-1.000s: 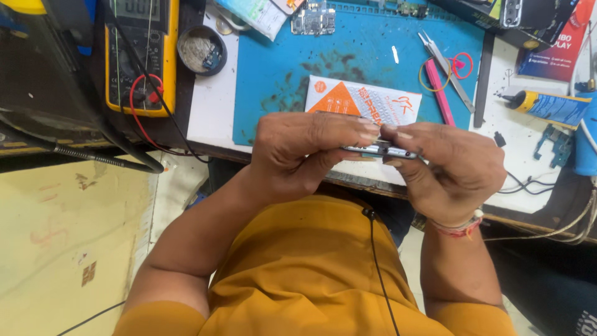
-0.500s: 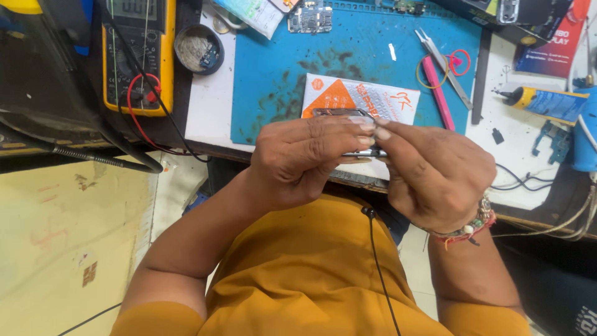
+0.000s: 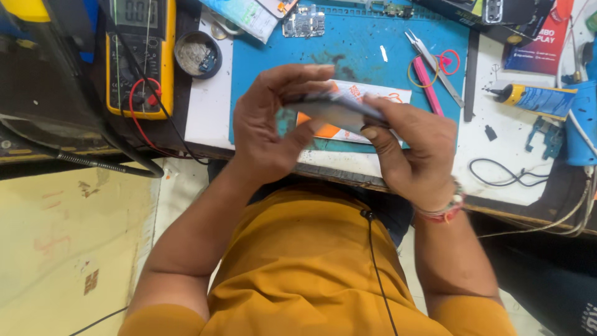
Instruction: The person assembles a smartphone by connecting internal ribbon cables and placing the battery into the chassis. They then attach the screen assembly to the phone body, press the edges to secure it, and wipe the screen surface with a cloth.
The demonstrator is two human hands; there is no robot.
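The worktop (image 3: pixel 211 118) carries a blue mat (image 3: pixel 273 74), a yellow multimeter (image 3: pixel 138 59), a small circuit board (image 3: pixel 303 23), tweezers (image 3: pixel 435 65) and a pink tool (image 3: pixel 428 78). Above the mat, the left hand (image 3: pixel 277 127) and right hand (image 3: pixel 413 152) hold a thin, flat, blurred device (image 3: pixel 339 107) between them, fingers closed on its edges. A good grip here likely means light, even pressure along the edges, keeping the piece over the mat and unbent.
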